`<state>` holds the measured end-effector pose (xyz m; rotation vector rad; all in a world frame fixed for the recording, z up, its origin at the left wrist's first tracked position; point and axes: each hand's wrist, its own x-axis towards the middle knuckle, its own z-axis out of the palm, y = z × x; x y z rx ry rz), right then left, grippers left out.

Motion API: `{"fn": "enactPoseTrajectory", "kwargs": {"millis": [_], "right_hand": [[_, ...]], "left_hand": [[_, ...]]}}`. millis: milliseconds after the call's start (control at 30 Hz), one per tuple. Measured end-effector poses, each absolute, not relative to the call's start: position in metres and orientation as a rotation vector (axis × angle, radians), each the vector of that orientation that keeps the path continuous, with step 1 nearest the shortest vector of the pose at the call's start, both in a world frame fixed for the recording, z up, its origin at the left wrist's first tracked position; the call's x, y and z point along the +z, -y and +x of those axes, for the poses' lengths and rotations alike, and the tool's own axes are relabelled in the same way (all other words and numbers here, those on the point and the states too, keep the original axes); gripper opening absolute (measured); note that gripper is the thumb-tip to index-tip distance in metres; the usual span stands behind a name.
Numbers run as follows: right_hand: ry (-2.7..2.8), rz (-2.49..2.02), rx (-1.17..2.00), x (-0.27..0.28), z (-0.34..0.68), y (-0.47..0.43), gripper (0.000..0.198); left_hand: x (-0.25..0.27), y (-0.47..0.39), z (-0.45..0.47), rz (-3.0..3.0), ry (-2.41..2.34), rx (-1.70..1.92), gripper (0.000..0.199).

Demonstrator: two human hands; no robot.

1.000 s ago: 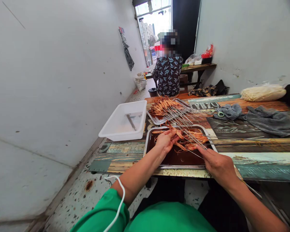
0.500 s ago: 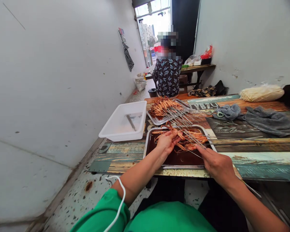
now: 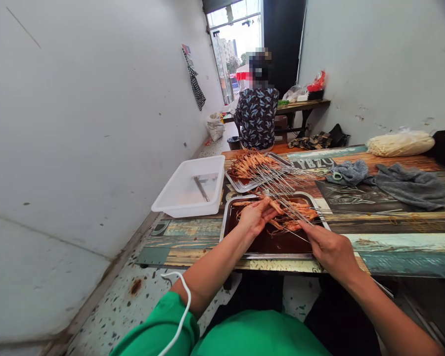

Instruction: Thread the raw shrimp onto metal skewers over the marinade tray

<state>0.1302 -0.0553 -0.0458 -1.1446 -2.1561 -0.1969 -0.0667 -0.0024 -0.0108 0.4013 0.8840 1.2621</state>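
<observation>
Over the near metal tray [image 3: 267,256], my left hand [image 3: 256,216] is closed with its fingers pinching an orange-brown piece of meat [image 3: 275,204] that has thin strands. My right hand [image 3: 332,247] grips a bundle of thin metal skewers [image 3: 294,211] at the tray's right side; their tips point up and left toward the meat. The skewers' other ends come out below that hand. More orange-brown meat pieces [image 3: 306,213] lie in dark brown sauce in the tray. Whether a skewer tip is inside the pinched piece is hidden by my fingers.
Behind, a second metal tray [image 3: 241,187] holds piled skewered meat [image 3: 250,164]. A white plastic tub [image 3: 187,210] with a metal strip inside stands left. Grey cloths [image 3: 411,185] and a bag of pale thin sticks [image 3: 400,143] lie right. A person [image 3: 257,118] sits beyond the table.
Both hands stay over the near tray with very small shifts. The skewer ends below my right hand have moved slightly left.
</observation>
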Motion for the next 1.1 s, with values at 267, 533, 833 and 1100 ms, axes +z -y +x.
{"fn": "enactPoseTrajectory", "kwargs": {"millis": [267, 533, 833, 1100], "right_hand": [[2.187, -1.156, -0.226, -0.050, 0.130, 0.058, 0.034], [2.224, -1.188, -0.321, -0.054, 0.129, 0.059, 0.038], [2.151, -1.201, -0.177, -0.050, 0.126, 0.058, 0.030], [2.260, -1.271, -0.538, -0.051, 0.121, 0.065, 0.032]], "left_hand": [[-0.013, 0.002, -0.067, 0.366, -0.919, 1.259, 0.008], [-0.018, 0.000, -0.065, 0.350, -0.947, 1.236, 0.006], [-0.016, 0.002, -0.061, 0.326, -0.963, 1.179, 0.013], [-0.019, 0.005, -0.058, 0.376, -0.987, 1.157, 0.015]]}}
